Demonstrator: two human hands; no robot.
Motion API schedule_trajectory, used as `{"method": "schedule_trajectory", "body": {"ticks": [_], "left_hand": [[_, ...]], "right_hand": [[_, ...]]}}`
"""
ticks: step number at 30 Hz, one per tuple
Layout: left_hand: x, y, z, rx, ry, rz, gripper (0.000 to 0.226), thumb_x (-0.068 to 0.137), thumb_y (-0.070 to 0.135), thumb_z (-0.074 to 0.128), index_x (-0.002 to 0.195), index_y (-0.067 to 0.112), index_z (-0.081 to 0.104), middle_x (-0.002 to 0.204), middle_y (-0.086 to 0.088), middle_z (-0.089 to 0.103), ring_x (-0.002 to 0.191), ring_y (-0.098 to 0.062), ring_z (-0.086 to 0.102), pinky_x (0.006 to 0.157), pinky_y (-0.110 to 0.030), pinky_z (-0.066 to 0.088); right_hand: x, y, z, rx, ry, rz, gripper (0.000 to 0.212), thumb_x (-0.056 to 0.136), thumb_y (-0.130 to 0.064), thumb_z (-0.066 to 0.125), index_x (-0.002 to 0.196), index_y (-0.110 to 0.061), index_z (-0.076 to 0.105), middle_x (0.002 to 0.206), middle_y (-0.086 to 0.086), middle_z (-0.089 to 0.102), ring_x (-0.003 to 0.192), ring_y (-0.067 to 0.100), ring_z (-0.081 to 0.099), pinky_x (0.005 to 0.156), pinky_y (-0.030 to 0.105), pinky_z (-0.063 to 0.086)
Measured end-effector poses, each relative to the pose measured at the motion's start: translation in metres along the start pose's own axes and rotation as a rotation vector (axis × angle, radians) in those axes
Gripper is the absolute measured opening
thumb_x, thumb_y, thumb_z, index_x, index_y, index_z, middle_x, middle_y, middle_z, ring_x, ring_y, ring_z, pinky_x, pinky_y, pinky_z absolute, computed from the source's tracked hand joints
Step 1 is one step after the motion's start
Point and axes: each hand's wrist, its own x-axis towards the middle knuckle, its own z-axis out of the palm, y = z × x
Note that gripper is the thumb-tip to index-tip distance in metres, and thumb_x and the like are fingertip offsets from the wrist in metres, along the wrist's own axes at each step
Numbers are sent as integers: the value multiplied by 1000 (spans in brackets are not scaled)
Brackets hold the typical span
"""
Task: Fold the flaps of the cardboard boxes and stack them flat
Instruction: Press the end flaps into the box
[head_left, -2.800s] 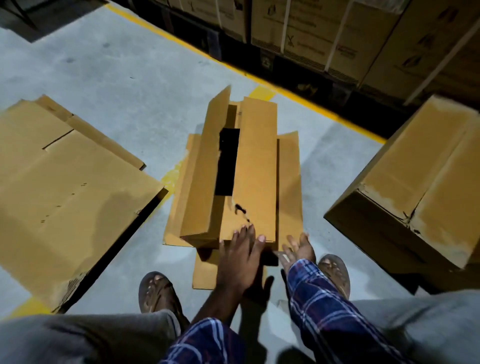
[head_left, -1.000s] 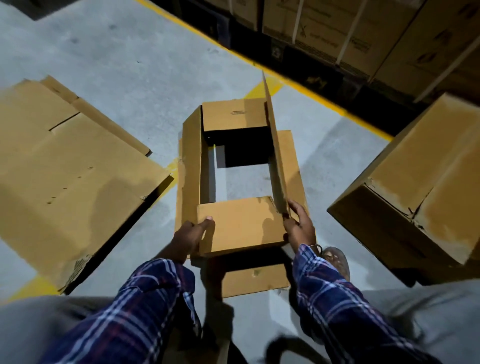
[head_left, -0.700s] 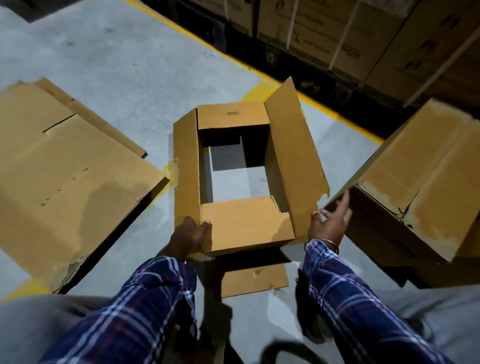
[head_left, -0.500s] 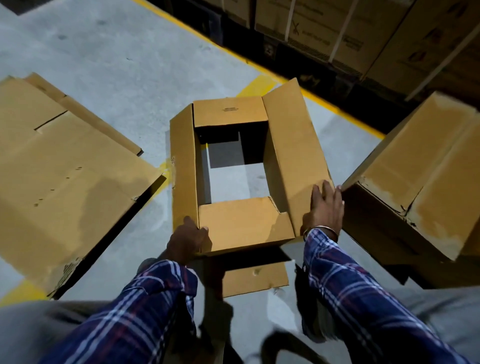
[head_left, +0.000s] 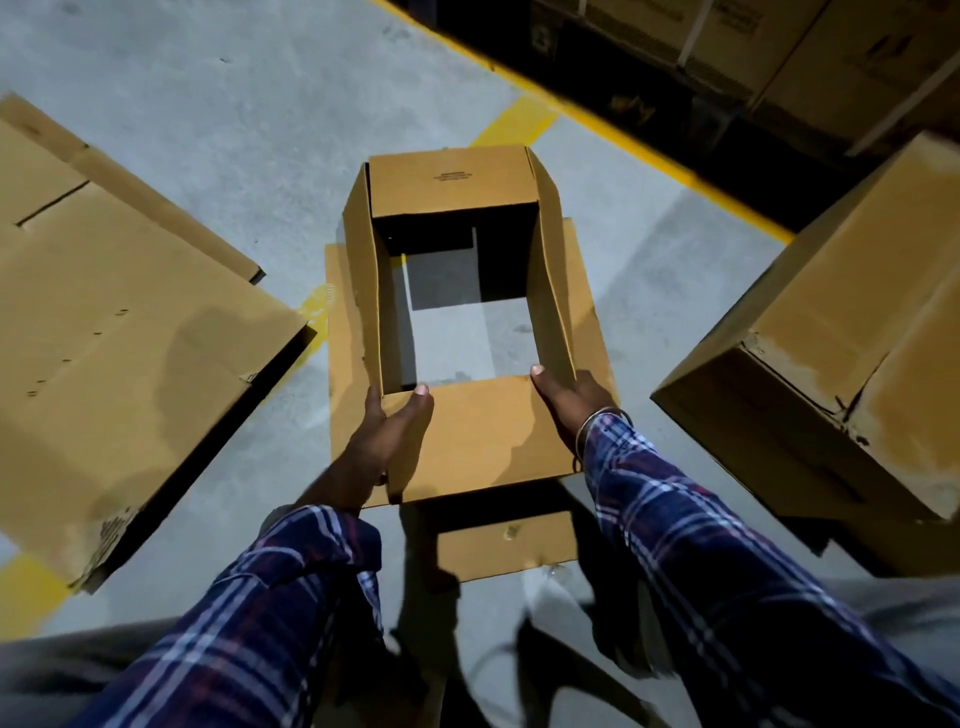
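A brown cardboard box (head_left: 483, 431) stands open at both ends in front of me, and the grey floor shows through it. Its top flaps slope outward. The bottom flaps lie spread on the floor, one (head_left: 509, 545) just before my knees. My left hand (head_left: 384, 436) grips the near left corner, thumb on top of the near flap and fingers on the outer side. My right hand (head_left: 566, 400) holds the near right corner, thumb at the flap's edge, the other fingers hidden behind the right flap.
A stack of flattened cardboard (head_left: 130, 338) lies on the floor at the left. A large closed box (head_left: 841, 338) sits tilted close on the right. Beyond a yellow floor line (head_left: 649, 150), strapped cartons (head_left: 727, 31) stand in a row. My knees fill the bottom edge.
The right flap, which lay spread outward, now stands steeper. My right hand has slid from that flap to the near right corner. The box appears closer and more squared.
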Motion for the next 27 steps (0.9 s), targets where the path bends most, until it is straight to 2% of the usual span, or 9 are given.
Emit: {"method": "schedule_trajectory", "body": {"ticks": [4, 8, 12, 14, 16, 18, 21, 25, 27], "left_hand": [[0, 2, 2, -63, -18, -24, 111, 74, 86, 59, 161, 48, 1, 170, -8, 20, 150, -42, 28, 114, -65, 33], [-2, 3, -1, -45, -20, -24, 108, 78, 83, 60, 161, 48, 2, 171, -4, 16, 150, -45, 27, 110, -69, 34], [-7, 3, -3, 3, 53, 39, 112, 78, 85, 59, 163, 36, 6, 169, -7, 24, 147, -41, 35, 115, -59, 36], [-12, 1, -6, 72, 104, 109, 105, 82, 83, 55, 161, 27, 16, 162, -11, 35, 140, -40, 44, 113, -50, 41], [-16, 0, -11, 181, 141, 122, 97, 86, 82, 48, 158, 22, 23, 155, -16, 43, 134, -42, 49, 110, -51, 44], [-22, 2, -14, 284, 164, 156, 85, 86, 83, 45, 141, 18, 42, 138, -17, 56, 123, -41, 56, 103, -55, 49], [-43, 19, -23, 371, 139, 233, 54, 100, 60, 52, 123, 12, 56, 120, -6, 59, 111, -31, 57, 95, -43, 49], [-79, 62, -54, 628, -24, 295, 63, 100, 65, 45, 103, 4, 62, 111, -14, 61, 106, -34, 58, 91, -43, 46], [-103, 89, -69, 744, -19, 369, 70, 100, 64, 42, 115, 0, 65, 118, -16, 61, 119, -37, 57, 96, -43, 44]], "right_hand": [[1, 5, 12, 26, -6, -45, 83, 77, -87, 48, 128, -22, 56, 128, 8, 64, 110, 35, 61, 98, 47, 49], [5, 5, 17, 74, 42, -10, 102, 68, -90, 53, 143, -21, 45, 141, 8, 57, 122, 36, 57, 104, 50, 46], [8, 10, 20, 57, 94, -1, 117, 71, -86, 58, 160, -20, 18, 164, 11, 26, 145, 38, 35, 116, 55, 34], [2, 15, 19, -27, 156, -65, 111, 78, -80, 59, 161, -22, 14, 168, 10, 16, 152, 35, 21, 121, 57, 24], [-8, 14, 17, -121, 236, -235, 93, 89, -64, 60, 161, -24, 16, 170, 5, 12, 156, 30, 10, 123, 55, 16], [-18, 7, 16, -215, 230, -438, 79, 95, -55, 59, 159, -26, 24, 169, 2, 19, 156, 27, 8, 123, 51, 12], [-28, -9, 19, -373, 131, -525, 63, 97, -58, 51, 152, -27, 41, 159, 4, 41, 153, 27, 19, 123, 51, 9], [-46, -35, 7, -376, 240, -543, 48, 100, -55, 44, 127, -22, 66, 134, 6, 64, 130, 29, 49, 117, 50, 25], [-58, -47, -5, -343, 256, -540, 48, 102, -56, 42, 117, -21, 72, 119, 8, 70, 116, 31, 58, 105, 46, 37]]}}
